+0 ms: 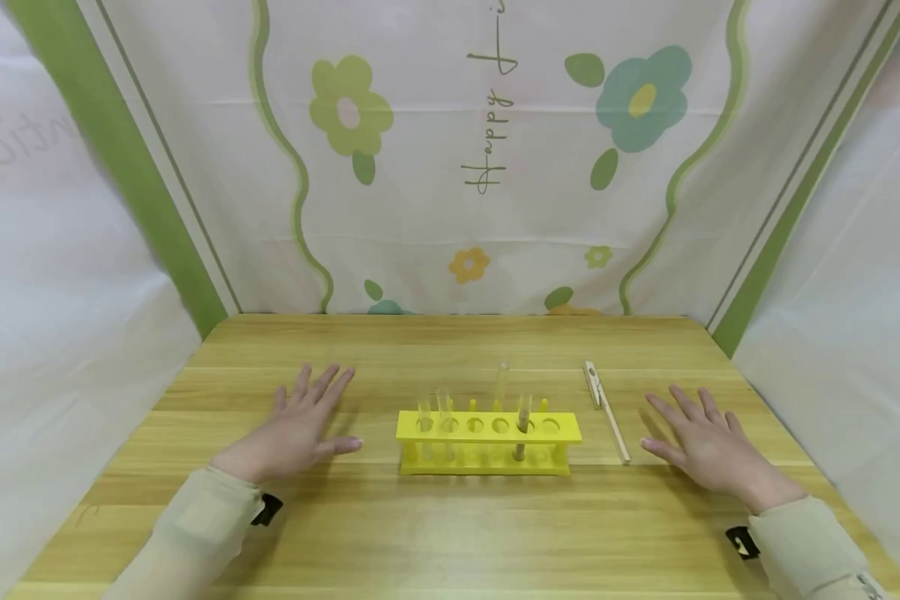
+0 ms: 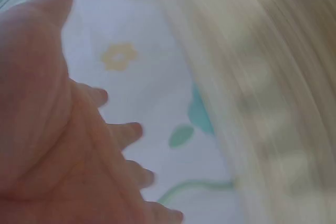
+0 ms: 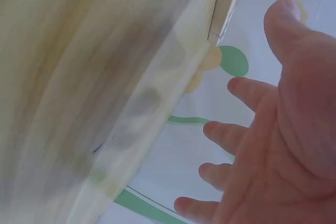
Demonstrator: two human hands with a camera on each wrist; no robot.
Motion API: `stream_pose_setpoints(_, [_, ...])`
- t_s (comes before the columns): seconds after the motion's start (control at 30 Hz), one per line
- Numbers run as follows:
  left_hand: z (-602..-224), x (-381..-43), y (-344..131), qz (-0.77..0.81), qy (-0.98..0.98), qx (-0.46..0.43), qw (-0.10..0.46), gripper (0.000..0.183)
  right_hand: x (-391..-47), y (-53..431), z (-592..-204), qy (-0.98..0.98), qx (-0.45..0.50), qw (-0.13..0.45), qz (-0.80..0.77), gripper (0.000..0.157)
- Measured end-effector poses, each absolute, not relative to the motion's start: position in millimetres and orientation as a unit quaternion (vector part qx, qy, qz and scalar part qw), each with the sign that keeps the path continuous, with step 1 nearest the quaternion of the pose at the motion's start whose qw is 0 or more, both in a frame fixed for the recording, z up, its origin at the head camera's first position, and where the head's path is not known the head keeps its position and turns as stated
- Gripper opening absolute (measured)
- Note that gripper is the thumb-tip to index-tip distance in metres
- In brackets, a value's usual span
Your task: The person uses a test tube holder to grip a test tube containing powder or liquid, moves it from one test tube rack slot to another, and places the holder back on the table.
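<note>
A yellow test tube rack (image 1: 487, 468) stands on the table between the two hands. Two clear test tubes sit upright at its left end, and one test tube (image 1: 522, 433) with dark contents is toward the right. Behind, another clear tube (image 1: 502, 379) rises over the rack's back row of pegs. To the right lies a wooden test tube clamp (image 1: 606, 417). My left hand (image 1: 288, 437), left of the rack, has its fingers spread and holds nothing. My right hand (image 1: 712, 454) is just right of the clamp, fingers likewise spread, without touching it.
The wooden table (image 1: 390, 533) ends at a white curtain (image 1: 420, 192) with flower prints behind it. White fabric walls close in the left and right sides. Each wrist carries a small black device below a light sleeve.
</note>
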State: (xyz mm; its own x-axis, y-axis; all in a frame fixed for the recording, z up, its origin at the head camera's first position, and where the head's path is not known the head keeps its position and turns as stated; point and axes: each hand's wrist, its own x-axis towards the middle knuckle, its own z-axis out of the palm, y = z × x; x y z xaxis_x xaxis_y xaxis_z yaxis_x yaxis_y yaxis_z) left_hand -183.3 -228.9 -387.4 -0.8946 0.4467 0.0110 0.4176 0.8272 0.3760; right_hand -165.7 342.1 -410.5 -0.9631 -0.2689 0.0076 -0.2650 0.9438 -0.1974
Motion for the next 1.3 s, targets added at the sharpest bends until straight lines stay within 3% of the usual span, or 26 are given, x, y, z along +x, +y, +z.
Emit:
stream_pose_setpoints(0.17, [-385.1,-184.5,-222.3,0.294,0.924,0.240,0.048,0.108,-169.9,341.9,-405.4,0.989,-0.137,-0.036,-0.053,0.077])
stream_pose_setpoints(0.33, [-389.7,-187.1,-207.1,0.403,0.878,0.249,0.067,0.091,-175.2,340.8,-401.3,0.986,-0.131,-0.072,-0.070,0.063])
stream_pose_setpoints(0.5, [-401.5,-186.9,-190.5,0.468,0.840,0.248,0.115,0.073,-183.7,333.9,-397.3,0.986,-0.095,-0.050,-0.130,0.054])
stream_pose_setpoints(0.8, [-409.6,-188.9,-173.7,0.521,0.817,0.212,0.126,0.054,-206.1,317.9,-396.9,0.985,-0.095,-0.022,-0.142,0.044])
stream_pose_setpoints(1.07, [-416.9,-192.4,-165.9,0.526,0.811,0.222,0.128,0.052,-222.5,301.9,-400.3,0.986,-0.089,0.028,-0.140,0.044])
stream_pose_setpoints(1.3, [-422.6,-192.5,-159.0,0.533,0.801,0.233,0.141,0.028,-229.9,289.8,-399.0,0.985,-0.075,0.048,-0.150,0.049])
